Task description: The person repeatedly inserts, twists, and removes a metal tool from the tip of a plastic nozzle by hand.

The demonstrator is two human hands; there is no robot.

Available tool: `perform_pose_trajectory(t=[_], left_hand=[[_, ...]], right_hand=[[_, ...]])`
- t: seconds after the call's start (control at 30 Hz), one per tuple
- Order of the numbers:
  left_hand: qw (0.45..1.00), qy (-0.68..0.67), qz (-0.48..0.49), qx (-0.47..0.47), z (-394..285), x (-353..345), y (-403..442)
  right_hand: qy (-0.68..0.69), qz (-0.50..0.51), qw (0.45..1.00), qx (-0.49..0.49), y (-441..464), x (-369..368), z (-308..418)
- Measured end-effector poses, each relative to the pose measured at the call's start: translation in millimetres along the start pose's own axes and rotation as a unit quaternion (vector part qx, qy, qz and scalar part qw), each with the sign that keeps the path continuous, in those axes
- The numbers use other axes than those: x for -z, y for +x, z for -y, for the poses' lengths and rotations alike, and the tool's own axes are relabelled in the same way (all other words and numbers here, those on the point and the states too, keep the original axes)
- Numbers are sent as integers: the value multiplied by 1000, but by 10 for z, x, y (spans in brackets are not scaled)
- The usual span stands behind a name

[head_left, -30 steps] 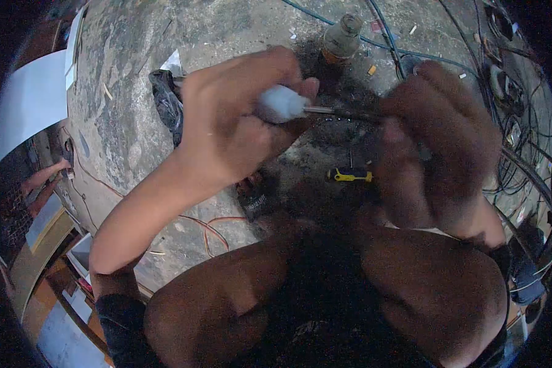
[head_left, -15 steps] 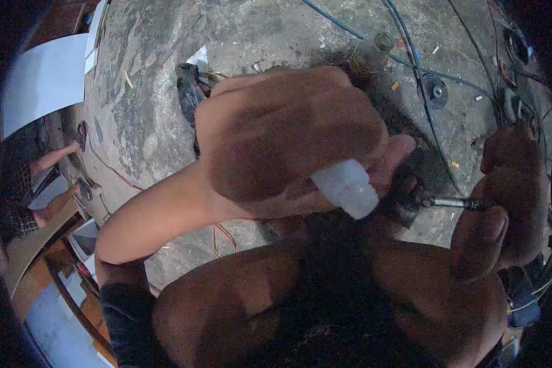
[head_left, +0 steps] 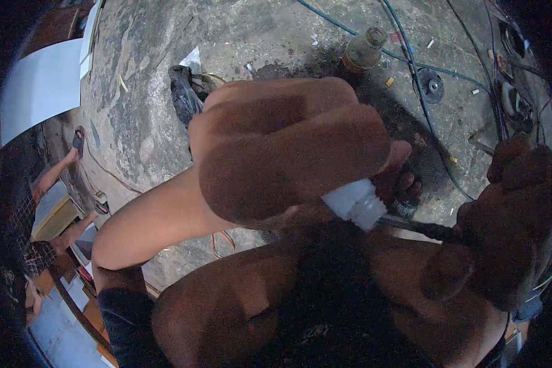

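Note:
My left hand (head_left: 288, 147) is closed around a small white plastic bottle (head_left: 359, 205), which lies tilted with its threaded, uncapped neck toward the lower right. The fingers hide most of the bottle. At the right, my right hand (head_left: 503, 227) grips a thin rod (head_left: 420, 229) with a dark, rough-looking middle part. Its narrow end reaches the bottle's mouth; whether it goes inside I cannot tell. The rod's other end is hidden in the hand. Both hands are above my bent knees.
On the stained concrete floor stand or lie a glass bottle (head_left: 365, 52), a black plastic bag (head_left: 184, 92), a round disc (head_left: 431, 86) and blue hoses (head_left: 411, 55). Another person's legs (head_left: 58, 172) show at the left, near a white panel (head_left: 43, 86).
My right hand has turned and brought the rod leftward, so its end now meets the bottle's mouth instead of standing apart. The white bottle has shifted slightly right and down.

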State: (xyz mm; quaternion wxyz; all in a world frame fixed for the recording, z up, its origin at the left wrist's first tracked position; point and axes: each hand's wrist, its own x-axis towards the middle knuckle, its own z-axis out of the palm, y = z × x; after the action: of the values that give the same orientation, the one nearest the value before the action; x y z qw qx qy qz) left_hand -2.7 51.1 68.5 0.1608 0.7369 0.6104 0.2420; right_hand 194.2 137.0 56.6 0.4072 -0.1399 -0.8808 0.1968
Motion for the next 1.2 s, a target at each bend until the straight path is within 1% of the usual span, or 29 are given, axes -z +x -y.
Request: perform_pose_trajectory(t=[0.1, 0.17, 0.27, 0.3, 0.4, 0.47, 0.5, 0.57, 0.67, 0.7, 0.73, 0.8, 0.83, 0.9, 0.93, 1.03, 1.13, 1.2], left_hand=[[997, 37, 71, 1, -63, 64, -1], [995, 36, 91, 17, -129, 104, -1], [995, -14, 71, 63, -207, 87, 9], [996, -26, 60, 55, -198, 88, 1], [996, 21, 59, 56, -266, 63, 9], [997, 52, 26, 55, -301, 9, 18], [997, 53, -14, 50, -293, -38, 7], [996, 31, -60, 58, -322, -72, 38], [993, -11, -81, 83, -375, -47, 73], [993, -10, -85, 76, -315, -50, 79], [994, -12, -87, 70, -242, -60, 80], [994, -11, -95, 58, -63, -97, 101], [993, -9, -108, 48, 18, -143, 102], [989, 0, -142, 30, 180, -260, 80], [986, 5, -163, 21, 243, -304, 52], [982, 3, -169, 85, 362, -204, -64], [964, -43, -252, 76, 402, -205, -139], [957, -63, -281, 41, 404, -214, -173]], right_hand=[[22, 24, 999, 1, -2, -23, 19], [38, 40, 998, 3, 14, -34, 32], [64, 69, 996, 5, 41, -29, 20], [70, 74, 995, 9, 49, -40, 31], [85, 98, 991, 16, 112, -12, 4], [93, 108, 989, 27, 162, -9, -10], [98, 117, 988, 33, 187, -25, -30], [99, 123, 987, 33, 229, -65, -78], [87, 107, 990, 10, 260, -131, -62], [81, 97, 992, -1, 284, -161, -57], [72, 128, 989, -27, 367, -133, -30], [77, 128, 989, -19, 401, -191, -75], [88, 98, 991, 11, 356, -307, -171], [66, 85, 993, 45, 325, -364, -262], [35, 101, 993, 49, 325, -360, -272], [8, 144, 989, 13, 310, -252, -384], [53, 140, 988, -27, 282, -70, -459], [72, 143, 986, -35, 219, 11, -464]])
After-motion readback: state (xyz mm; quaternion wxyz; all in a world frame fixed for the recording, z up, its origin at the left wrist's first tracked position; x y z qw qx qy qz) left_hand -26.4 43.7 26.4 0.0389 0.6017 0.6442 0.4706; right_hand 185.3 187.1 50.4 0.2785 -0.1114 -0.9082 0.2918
